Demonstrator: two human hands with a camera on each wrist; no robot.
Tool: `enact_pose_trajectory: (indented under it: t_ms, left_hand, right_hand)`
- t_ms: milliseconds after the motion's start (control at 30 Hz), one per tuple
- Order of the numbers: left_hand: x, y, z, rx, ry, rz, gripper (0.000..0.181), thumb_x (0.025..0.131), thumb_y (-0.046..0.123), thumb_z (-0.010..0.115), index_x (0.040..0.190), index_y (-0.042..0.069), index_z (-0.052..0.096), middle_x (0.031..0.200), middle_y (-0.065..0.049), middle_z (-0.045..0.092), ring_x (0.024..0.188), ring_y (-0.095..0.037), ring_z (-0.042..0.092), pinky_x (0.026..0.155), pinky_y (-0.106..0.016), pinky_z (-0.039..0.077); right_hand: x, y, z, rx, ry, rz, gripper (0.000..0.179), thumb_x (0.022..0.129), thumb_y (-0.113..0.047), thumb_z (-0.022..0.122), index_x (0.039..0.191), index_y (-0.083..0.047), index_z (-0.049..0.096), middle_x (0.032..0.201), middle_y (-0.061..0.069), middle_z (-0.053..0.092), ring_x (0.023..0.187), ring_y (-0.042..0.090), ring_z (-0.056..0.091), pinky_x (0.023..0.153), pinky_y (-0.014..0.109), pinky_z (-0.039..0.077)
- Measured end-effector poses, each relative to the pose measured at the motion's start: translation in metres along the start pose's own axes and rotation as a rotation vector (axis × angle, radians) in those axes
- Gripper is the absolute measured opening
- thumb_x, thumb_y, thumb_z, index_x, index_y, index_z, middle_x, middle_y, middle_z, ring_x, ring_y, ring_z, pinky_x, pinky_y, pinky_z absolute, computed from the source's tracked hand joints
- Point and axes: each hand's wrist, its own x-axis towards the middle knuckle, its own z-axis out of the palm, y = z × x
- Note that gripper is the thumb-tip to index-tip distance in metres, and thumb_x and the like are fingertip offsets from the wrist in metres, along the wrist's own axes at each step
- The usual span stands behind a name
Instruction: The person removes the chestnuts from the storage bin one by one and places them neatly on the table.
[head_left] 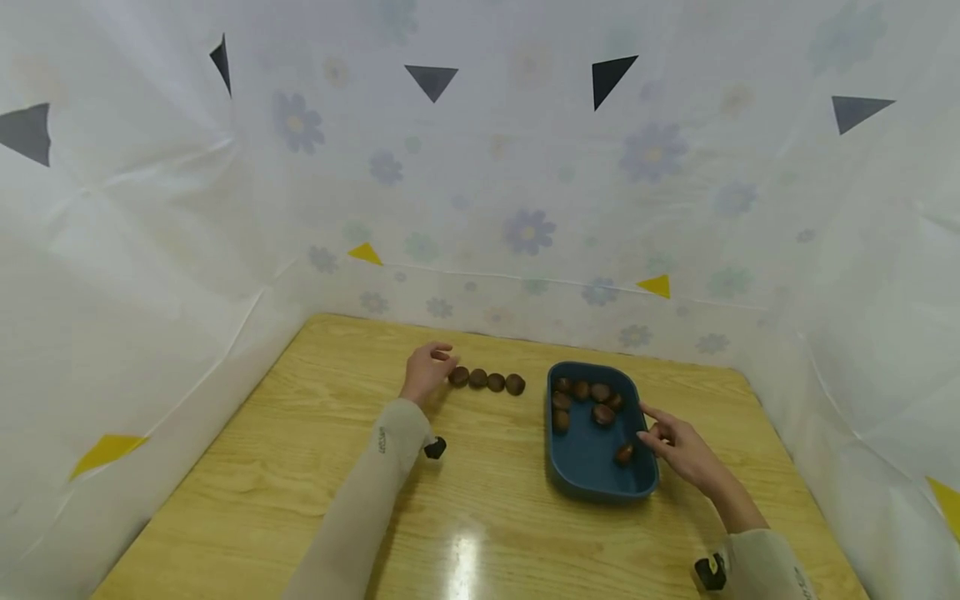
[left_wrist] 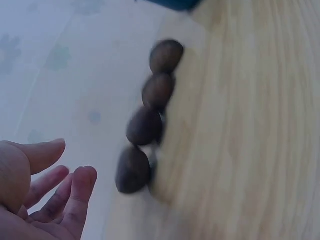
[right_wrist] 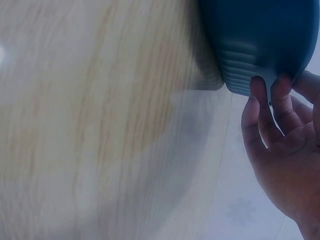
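Several brown chestnuts point(head_left: 477, 379) lie in a short row on the wooden table. My left hand point(head_left: 427, 371) is at the row's left end. Its fingers are loosely bent and hold nothing; in the left wrist view a small gap parts the fingertips point(left_wrist: 86, 175) from the nearest chestnut point(left_wrist: 133, 170). To the right stands a dark blue rectangular tub point(head_left: 600, 492) with several more chestnuts point(head_left: 602, 414) inside, most toward its far end. My right hand point(head_left: 678, 446) grips the tub's right rim, thumb over the edge and fingers point(right_wrist: 257, 87) against the ribbed outer wall.
The light wooden table point(head_left: 480, 500) extends around the row and the tub. White flower-printed sheeting point(head_left: 480, 208) encloses its back and sides. Black and yellow triangles point(head_left: 365, 253) are stuck to the sheeting.
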Motion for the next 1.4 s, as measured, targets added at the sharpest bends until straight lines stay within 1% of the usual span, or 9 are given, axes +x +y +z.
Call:
enact_pose_trajectory:
  t_ms: [133,233,333,500,700,833,967,1133,1400]
  left_hand:
    - [-0.003,0.019,0.012,-0.086,-0.038,0.036,0.035,0.102,0.018,0.069,0.135,0.006,0.066,0.123,-0.020,0.066,0.105,-0.041,0.071,0.087,-0.049,0.062]
    - [-0.006,0.034,0.027,-0.151,-0.106,0.061,0.035,0.104,0.019,0.066,0.137,0.008,0.064,0.124,-0.019,0.065,0.109,-0.043,0.069,0.094,-0.057,0.059]
    - [-0.010,0.045,0.043,-0.191,-0.180,0.078,0.035,0.105,0.021,0.064,0.139,0.009,0.063,0.125,-0.017,0.063,0.112,-0.042,0.069,0.099,-0.059,0.057]
    - [-0.022,0.059,0.067,-0.260,-0.312,0.073,0.035,0.107,0.022,0.060,0.140,0.010,0.062,0.126,-0.015,0.062,0.115,-0.039,0.068,0.103,-0.056,0.056]
    - [-0.037,0.076,0.095,-0.325,-0.441,0.044,0.035,0.109,0.022,0.058,0.142,0.011,0.060,0.132,-0.018,0.060,0.116,-0.035,0.068,0.100,-0.042,0.060]
    - [-0.047,0.086,0.118,-0.369,-0.504,0.025,0.037,0.108,0.020,0.058,0.143,0.007,0.058,0.130,-0.019,0.061,0.118,-0.037,0.066,0.103,-0.047,0.058]
    - [-0.055,0.094,0.139,-0.405,-0.558,-0.035,0.040,0.108,0.020,0.059,0.146,0.007,0.056,0.126,-0.012,0.063,0.123,-0.039,0.063,0.108,-0.052,0.054]
    - [-0.057,0.100,0.160,-0.419,-0.572,-0.129,0.046,0.108,0.020,0.059,0.150,0.004,0.049,0.129,-0.010,0.063,0.124,-0.040,0.062,0.107,-0.051,0.055]
    - [-0.055,0.103,0.181,-0.454,-0.531,-0.303,0.062,0.107,0.022,0.061,0.158,-0.001,0.035,0.158,-0.021,0.041,0.137,-0.044,0.052,0.110,-0.053,0.052]
  right_hand:
    - [0.002,0.000,-0.001,-0.002,-0.003,-0.003,0.065,0.108,-0.027,0.058,0.160,0.003,0.032,0.083,0.005,0.061,0.068,0.030,0.053,0.061,0.027,0.047]
    - [0.003,0.000,-0.003,-0.002,-0.002,-0.004,0.064,0.108,-0.027,0.058,0.160,0.002,0.033,0.083,0.005,0.060,0.069,0.031,0.053,0.061,0.027,0.047]
    - [0.004,0.001,-0.003,0.007,-0.003,-0.002,0.064,0.108,-0.026,0.058,0.160,0.002,0.033,0.083,0.006,0.060,0.069,0.032,0.053,0.061,0.028,0.047]
    - [0.004,0.002,-0.002,0.012,-0.012,-0.002,0.065,0.108,-0.026,0.058,0.160,0.002,0.032,0.084,0.006,0.060,0.070,0.033,0.054,0.062,0.028,0.048]
    - [0.003,0.002,-0.002,0.007,-0.006,0.000,0.064,0.108,-0.026,0.058,0.160,0.002,0.032,0.084,0.005,0.060,0.070,0.033,0.054,0.061,0.028,0.047]
    - [0.001,0.001,-0.003,0.001,-0.004,-0.004,0.065,0.108,-0.027,0.058,0.160,0.002,0.032,0.084,0.005,0.060,0.072,0.033,0.055,0.062,0.028,0.048]
    - [-0.001,0.001,-0.005,-0.008,0.006,-0.009,0.064,0.108,-0.027,0.058,0.160,0.002,0.033,0.084,0.005,0.061,0.072,0.032,0.057,0.062,0.028,0.047]
    - [0.000,0.000,-0.005,0.012,0.005,-0.011,0.064,0.108,-0.027,0.059,0.160,0.001,0.033,0.084,0.005,0.061,0.070,0.031,0.055,0.060,0.028,0.045]
    - [0.000,0.000,-0.004,0.026,-0.002,0.000,0.066,0.107,-0.027,0.060,0.160,0.002,0.033,0.083,0.005,0.061,0.067,0.030,0.053,0.059,0.028,0.045]
